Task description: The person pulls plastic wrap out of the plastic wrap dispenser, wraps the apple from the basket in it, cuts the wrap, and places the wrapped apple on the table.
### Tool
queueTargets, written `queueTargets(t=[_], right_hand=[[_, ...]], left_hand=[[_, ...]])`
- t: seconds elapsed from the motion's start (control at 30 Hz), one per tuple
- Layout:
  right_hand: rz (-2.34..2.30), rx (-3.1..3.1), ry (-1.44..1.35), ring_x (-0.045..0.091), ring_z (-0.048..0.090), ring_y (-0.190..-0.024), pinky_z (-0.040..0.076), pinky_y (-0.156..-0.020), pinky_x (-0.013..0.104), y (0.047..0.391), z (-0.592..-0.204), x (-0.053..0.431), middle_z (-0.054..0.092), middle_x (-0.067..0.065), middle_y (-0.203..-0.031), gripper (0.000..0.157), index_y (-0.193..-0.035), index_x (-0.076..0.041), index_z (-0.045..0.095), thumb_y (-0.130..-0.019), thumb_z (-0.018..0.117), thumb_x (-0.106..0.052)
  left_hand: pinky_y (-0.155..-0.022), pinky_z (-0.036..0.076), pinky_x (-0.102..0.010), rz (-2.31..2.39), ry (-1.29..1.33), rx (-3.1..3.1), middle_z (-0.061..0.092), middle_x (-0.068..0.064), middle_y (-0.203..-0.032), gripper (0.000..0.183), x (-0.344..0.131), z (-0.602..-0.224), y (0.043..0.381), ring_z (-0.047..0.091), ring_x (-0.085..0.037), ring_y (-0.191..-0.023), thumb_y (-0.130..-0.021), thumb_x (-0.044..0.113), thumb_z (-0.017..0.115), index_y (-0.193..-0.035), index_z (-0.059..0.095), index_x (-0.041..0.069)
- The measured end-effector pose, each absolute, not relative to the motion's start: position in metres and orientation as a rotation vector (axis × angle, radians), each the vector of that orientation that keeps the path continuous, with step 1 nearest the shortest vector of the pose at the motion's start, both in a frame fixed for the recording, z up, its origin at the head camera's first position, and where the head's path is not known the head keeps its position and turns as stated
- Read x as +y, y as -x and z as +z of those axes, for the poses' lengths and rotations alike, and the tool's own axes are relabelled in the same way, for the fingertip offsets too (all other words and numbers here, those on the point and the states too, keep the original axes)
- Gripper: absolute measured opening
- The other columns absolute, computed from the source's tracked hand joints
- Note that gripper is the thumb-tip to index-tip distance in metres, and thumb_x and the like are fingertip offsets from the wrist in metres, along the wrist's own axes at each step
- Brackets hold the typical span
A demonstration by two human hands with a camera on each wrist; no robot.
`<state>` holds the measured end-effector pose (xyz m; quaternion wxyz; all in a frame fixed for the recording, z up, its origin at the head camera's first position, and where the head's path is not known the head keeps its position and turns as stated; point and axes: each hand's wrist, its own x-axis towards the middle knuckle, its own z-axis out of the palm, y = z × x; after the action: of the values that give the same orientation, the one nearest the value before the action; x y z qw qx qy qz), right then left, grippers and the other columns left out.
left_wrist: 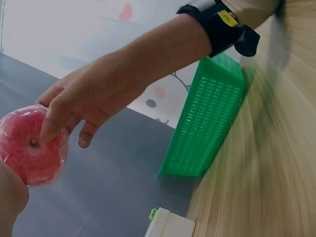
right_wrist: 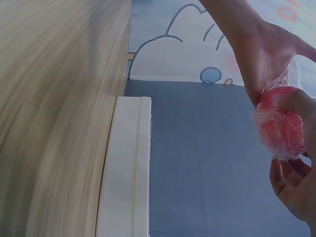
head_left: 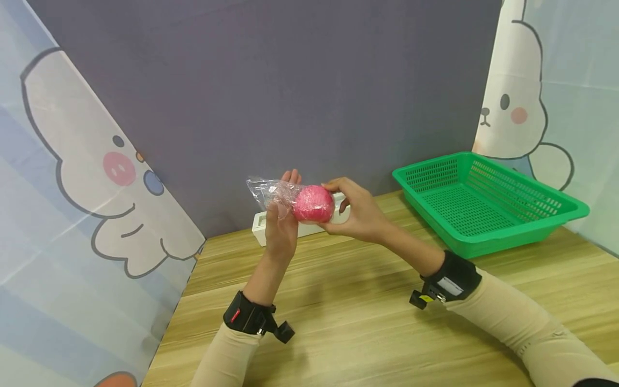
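A pinkish-red apple (head_left: pixel 314 204) wrapped in clear plastic film (head_left: pixel 263 189) is held up above the table. My right hand (head_left: pixel 360 215) pinches it from the right, thumb below and index finger on top. The gathered loose end of the film stretches left across the palm of my left hand (head_left: pixel 282 236), whose fingers are extended and thumb points up. In the left wrist view, the apple's stem hollow (left_wrist: pixel 34 142) shows through the film. Seen from the right wrist, film covers the apple (right_wrist: pixel 281 128) in wrinkles beside the left palm (right_wrist: pixel 269 59).
Behind the hands, a long white box (head_left: pixel 259 230) lies along the back of the wooden table (head_left: pixel 338 317), partly hidden by them. To the right stands a green plastic basket (head_left: pixel 488 236) with slotted walls. A grey panel (head_left: pixel 290 97) rises behind, between printed cartoon curtains.
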<state>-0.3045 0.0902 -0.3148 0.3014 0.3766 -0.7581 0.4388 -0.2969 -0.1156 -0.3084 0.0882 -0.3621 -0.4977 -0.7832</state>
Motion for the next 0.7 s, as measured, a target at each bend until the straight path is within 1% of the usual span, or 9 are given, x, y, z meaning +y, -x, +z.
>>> queueTargets(t=[0.1, 0.2, 0.3, 0.37, 0.43, 0.5, 0.6, 0.7], right_hand=[[1.137, -2.015, -1.006, 0.018, 0.061, -0.115, 0.061, -0.072, 0.03, 0.3039, -0.3143, 0.0897, 0.065, 0.007, -0.13, 0.069, -0.128, -0.006, 0.064, -0.07, 0.098, -0.019], [1.121, -2.003, -1.016, 0.018, 0.061, -0.114, 0.06, -0.071, 0.03, 0.3034, -0.3145, 0.0887, 0.066, 0.007, -0.128, 0.068, -0.126, -0.006, 0.064, -0.07, 0.098, -0.02], [1.104, -1.991, -1.024, 0.018, 0.061, -0.112, 0.06, -0.071, 0.03, 0.3024, -0.3148, 0.0879, 0.065, 0.008, -0.127, 0.067, -0.126, -0.005, 0.065, -0.07, 0.098, -0.019], [1.091, -1.986, -1.028, 0.019, 0.061, -0.111, 0.06, -0.071, 0.03, 0.3014, -0.3145, 0.0876, 0.065, 0.008, -0.127, 0.067, -0.127, -0.005, 0.065, -0.07, 0.097, -0.02], [1.078, -1.979, -1.03, 0.019, 0.061, -0.111, 0.06, -0.071, 0.031, 0.3008, -0.3142, 0.0873, 0.065, 0.008, -0.127, 0.068, -0.128, -0.004, 0.065, -0.071, 0.097, -0.02], [1.067, -1.974, -1.03, 0.019, 0.061, -0.11, 0.06, -0.071, 0.032, 0.3, -0.3138, 0.0873, 0.064, 0.008, -0.128, 0.069, -0.13, -0.004, 0.065, -0.071, 0.097, -0.021], [1.064, -1.965, -1.032, 0.019, 0.061, -0.11, 0.059, -0.072, 0.034, 0.2993, -0.3133, 0.0875, 0.063, 0.009, -0.129, 0.07, -0.132, -0.003, 0.065, -0.072, 0.097, -0.02], [1.071, -1.959, -1.035, 0.02, 0.06, -0.11, 0.059, -0.073, 0.034, 0.2986, -0.3127, 0.0879, 0.063, 0.01, -0.13, 0.073, -0.137, -0.003, 0.064, -0.073, 0.097, -0.019]], left_hand=[[-0.13, 0.016, -0.051, -2.269, 1.058, -1.574, 0.021, -0.013, -0.175, 0.124, -0.1146, -0.3109, 0.2984, 0.018, -0.025, -0.162, -0.086, 0.081, 0.063, -0.168, 0.014, 0.002], [-0.128, 0.021, -0.053, -2.203, 1.05, -1.641, 0.022, -0.01, -0.175, 0.125, -0.1127, -0.3127, 0.2989, 0.019, -0.023, -0.161, -0.084, 0.082, 0.066, -0.168, 0.015, 0.003], [-0.126, 0.028, -0.049, -2.119, 1.056, -1.703, 0.023, -0.009, -0.175, 0.127, -0.1116, -0.3147, 0.2994, 0.021, -0.022, -0.16, -0.082, 0.079, 0.072, -0.167, 0.017, 0.003], [-0.124, 0.033, -0.043, -2.072, 1.053, -1.746, 0.025, -0.007, -0.174, 0.126, -0.1112, -0.3158, 0.2989, 0.024, -0.022, -0.159, -0.081, 0.076, 0.076, -0.168, 0.018, 0.005], [-0.121, 0.038, -0.037, -2.038, 1.05, -1.78, 0.025, -0.005, -0.174, 0.125, -0.111, -0.317, 0.2987, 0.03, -0.024, -0.156, -0.081, 0.071, 0.08, -0.168, 0.019, 0.006], [-0.118, 0.042, -0.034, -2.029, 1.048, -1.799, 0.025, -0.004, -0.174, 0.124, -0.1102, -0.3178, 0.2984, 0.037, -0.028, -0.153, -0.081, 0.066, 0.085, -0.168, 0.019, 0.008], [-0.115, 0.046, -0.032, -2.021, 1.031, -1.816, 0.026, -0.002, -0.174, 0.124, -0.1084, -0.3179, 0.2977, 0.045, -0.031, -0.146, -0.079, 0.057, 0.09, -0.168, 0.02, 0.008], [-0.115, 0.047, -0.033, -2.009, 1.002, -1.822, 0.03, -0.003, -0.172, 0.116, -0.1066, -0.3179, 0.2977, 0.047, -0.03, -0.144, -0.082, 0.042, 0.093, -0.168, 0.022, 0.008]])
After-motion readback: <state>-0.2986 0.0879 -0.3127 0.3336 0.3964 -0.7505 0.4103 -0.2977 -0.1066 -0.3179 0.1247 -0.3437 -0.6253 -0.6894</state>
